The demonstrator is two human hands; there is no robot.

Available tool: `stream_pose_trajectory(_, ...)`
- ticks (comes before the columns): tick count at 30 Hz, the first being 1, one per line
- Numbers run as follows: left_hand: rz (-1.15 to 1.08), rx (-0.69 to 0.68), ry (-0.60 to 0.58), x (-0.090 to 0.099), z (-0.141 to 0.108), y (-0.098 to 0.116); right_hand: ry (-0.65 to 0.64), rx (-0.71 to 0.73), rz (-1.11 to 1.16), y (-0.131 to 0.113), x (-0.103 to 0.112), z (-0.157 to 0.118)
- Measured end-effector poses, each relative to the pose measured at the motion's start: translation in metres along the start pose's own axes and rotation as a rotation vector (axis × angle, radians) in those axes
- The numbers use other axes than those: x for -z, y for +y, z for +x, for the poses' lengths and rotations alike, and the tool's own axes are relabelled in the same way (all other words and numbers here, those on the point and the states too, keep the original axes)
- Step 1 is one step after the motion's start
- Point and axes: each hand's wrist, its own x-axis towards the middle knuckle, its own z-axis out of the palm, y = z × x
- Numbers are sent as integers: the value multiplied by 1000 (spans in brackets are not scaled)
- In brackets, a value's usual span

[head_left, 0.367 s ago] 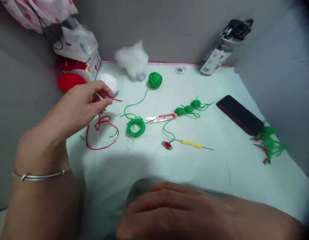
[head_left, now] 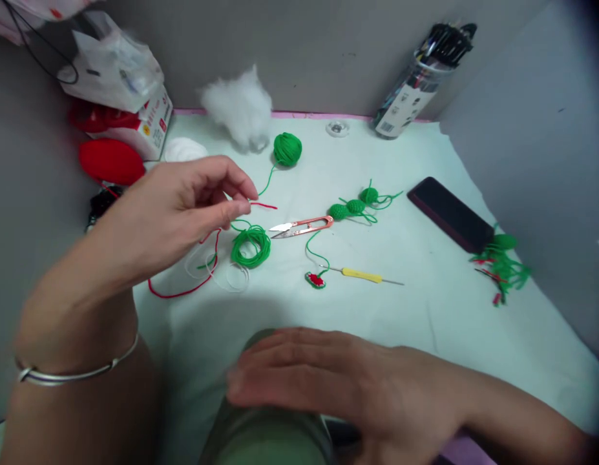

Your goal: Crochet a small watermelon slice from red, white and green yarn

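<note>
Between thumb and fingertips my left hand (head_left: 207, 194) pinches a strand of red yarn (head_left: 264, 206), whose short end sticks out to the right. Its slack lies in a loop on the cloth below. My right hand (head_left: 318, 368) lies flat with fingers stretched over a green-clad knee (head_left: 274, 433), holding nothing. Close to my left hand are a coil of green yarn (head_left: 251, 246) and orange-handled thread snips (head_left: 304, 226). A small red and green crocheted piece (head_left: 315, 279) trails a green thread beside a yellow-handled crochet hook (head_left: 362, 276).
Three green crocheted balls (head_left: 355, 206) lie behind the snips. At the back are a green yarn ball (head_left: 287, 149), white stuffing (head_left: 241, 110) and a pen container (head_left: 408, 90). A phone (head_left: 449, 213) and yarn scraps (head_left: 505, 268) lie right; a red yarn ball (head_left: 111, 161) sits left.
My left hand has moved right with the red yarn, pulling its loop along. My right hand has shifted slightly up in view, and the knee shows more. The view has shifted a little.
</note>
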Motion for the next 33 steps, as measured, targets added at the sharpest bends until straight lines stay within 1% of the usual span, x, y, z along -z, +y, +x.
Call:
stream_pose_trajectory(2, 14, -71, -70, -6, 0, -1, 17, -27, 81, 7, -1, -1)
stream_pose_trajectory(4, 12, -109, -99, -11, 0, -3, 23, -35, 81, 5, 3, -4)
stream_pose_trajectory(6, -17, -113, -103, -16, 0, -3, -10, -30, 4, -4, 14, -8)
stream_pose_trajectory(7, -42, -117, -103, -18, 0, -2, -23, -53, -64, -10, 21, -11)
stream_pose_trajectory(8, -64, -121, -110, -19, 1, -1, -1, -116, -149, -17, 29, -13)
stream_pose_trajectory(9, -85, -126, -117, -21, 1, 0, 62, -151, -217, -22, 36, -14)
stream_pose_trajectory(10, -102, -134, -127, -22, 1, 1, 179, -160, -268, -27, 43, -15)
stream_pose_trajectory(12, -128, -149, -150, -23, 0, 5, 477, -176, -426, -29, 53, -12)
stream_pose_trajectory(13, -141, -154, -159, -24, 0, 6, 619, -171, -527, -26, 56, -7)
stream_pose_trajectory(14, -157, -156, -168, -25, 0, 8, 718, -192, -629, -22, 58, -2)
stream_pose_trajectory(15, -178, -153, -178, -27, -1, 10, 754, -218, -704, -15, 59, 4)
stream_pose_trajectory(16, -206, -146, -186, -28, -1, 11, 742, -227, -761, -8, 60, 9)
stream_pose_trajectory(19, -311, -112, -166, -28, -1, 10, 643, -236, -845, 16, 74, 18)
stream_pose_trajectory(20, -336, -99, -144, -27, 0, 8, 626, -269, -860, 23, 83, 17)
stream_pose_trajectory(21, -352, -86, -117, -25, 0, 6, 649, -338, -918, 29, 94, 13)
stream_pose_trajectory(24, -356, -62, -75, -19, 2, 0, 751, -689, -1173, 38, 129, -4)
stream_pose_trajectory(25, -354, -61, -77, -18, 3, -2, 789, -727, -1212, 37, 138, -8)
stream_pose_trajectory(27, -348, -61, -96, -18, 3, -2, 864, -718, -1272, 31, 143, -9)
stream_pose_trajectory(28, -346, -62, -107, -19, 3, -1, 895, -645, -1276, 25, 139, -6)
stream_pose_trajectory(29, -344, -61, -115, -20, 2, 1, 912, -539, -1231, 19, 132, -2)
stream_pose_trajectory(31, -340, -63, -125, -23, 1, 4, 797, -371, -1013, 7, 112, 11)
stream_pose_trajectory(32, -340, -68, -125, -24, 1, 5, 737, -324, -925, 3, 102, 17)
stream_pose_trajectory(33, -340, -75, -122, -25, 0, 7, 685, -287, -888, 0, 93, 23)
